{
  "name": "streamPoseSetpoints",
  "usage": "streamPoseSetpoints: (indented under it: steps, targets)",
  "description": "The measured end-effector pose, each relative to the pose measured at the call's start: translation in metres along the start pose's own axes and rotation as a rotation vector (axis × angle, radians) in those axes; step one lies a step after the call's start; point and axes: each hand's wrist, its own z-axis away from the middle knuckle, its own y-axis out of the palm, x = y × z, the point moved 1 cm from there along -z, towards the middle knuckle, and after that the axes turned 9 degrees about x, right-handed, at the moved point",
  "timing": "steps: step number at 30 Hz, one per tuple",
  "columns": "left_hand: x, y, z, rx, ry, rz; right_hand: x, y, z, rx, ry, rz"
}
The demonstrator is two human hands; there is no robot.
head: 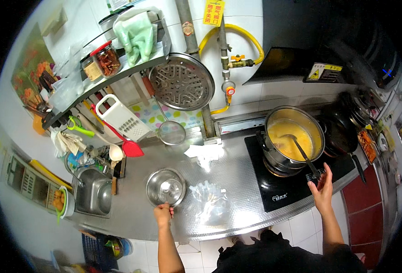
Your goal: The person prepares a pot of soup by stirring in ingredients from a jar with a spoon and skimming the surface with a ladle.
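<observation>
A steel bowl [158,187] rests on the metal counter left of centre. My left hand [164,213] grips its near rim, thumb and fingers closed on the edge. At the right, a tall steel pot [272,117] of yellow soup stands on a black gas cooktop [272,201]. A ladle [301,150] leans in it, its bowl in the soup and its handle over the near rim. My right hand [321,187] is at the handle's end, fingers spread and curved; whether it touches the handle I cannot tell. Clear plastic bags [209,203] lie between bowl and cooktop.
A dark frying pan [341,133] sits right of the pot, its handle pointing towards me. White paper [204,152] lies behind the bags. The sink [93,192] is at the left. A strainer [172,132], a red spatula [132,148] and a white grater [124,119] hang under the shelf.
</observation>
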Motion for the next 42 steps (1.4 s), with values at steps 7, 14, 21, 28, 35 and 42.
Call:
streamPoseSetpoints:
  steps: [7, 14, 21, 28, 35, 42]
  targets:
    - [0.022, 0.015, -0.036, -0.027, 0.126, -0.090, -0.005, -0.017, -0.027, 0.114, -0.172, 0.338]
    - [0.038, -0.001, -0.037, -0.427, 0.703, -0.540, 0.004, -0.027, -0.081, 0.194, -0.221, 0.367]
    - [0.011, 0.058, 0.071, -0.412, 0.481, 0.107, -0.027, -0.056, -0.148, 0.388, -0.530, 0.507]
    - [0.061, 0.144, 0.174, -0.231, 0.280, -0.291, -0.045, -0.080, -0.171, 0.548, -0.698, 0.627]
    - [0.062, 0.224, 0.221, -0.068, 0.312, -0.238, -0.034, -0.123, -0.167, 0.742, -0.418, 0.481]
    - [0.104, 0.255, 0.220, 0.134, 0.273, 0.056, -0.055, -0.118, -0.181, 0.778, 0.055, -0.118]
